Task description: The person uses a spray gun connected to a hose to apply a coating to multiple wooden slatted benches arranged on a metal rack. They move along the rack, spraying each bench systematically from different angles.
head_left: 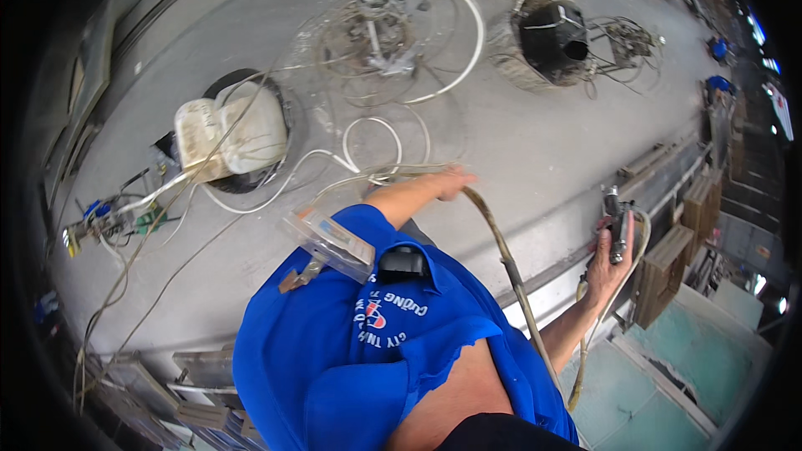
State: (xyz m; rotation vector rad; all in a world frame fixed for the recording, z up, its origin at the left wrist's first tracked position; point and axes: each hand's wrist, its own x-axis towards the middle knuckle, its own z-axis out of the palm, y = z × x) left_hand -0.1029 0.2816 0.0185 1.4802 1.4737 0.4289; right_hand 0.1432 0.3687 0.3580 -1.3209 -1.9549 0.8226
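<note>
In my right hand (603, 274), out to the right, is a metal spray gun (616, 225) with a dark body. A pale hose (642, 242) loops from it down along my forearm. My left hand (452, 182) reaches forward over the grey floor and is slightly blurred. Its fingers appear closed around a brownish hose (505, 259), which runs from there down past my right side. Thinner pale lines lie close to the left wrist.
On the floor at left lies a dirty white plastic container (234, 134) in a dark round tub. Ahead are a stand with coiled hoses (380, 33) and a black bucket (551, 38). A white hose (480, 33) curls across the floor. Wooden frames (664, 276) line the right.
</note>
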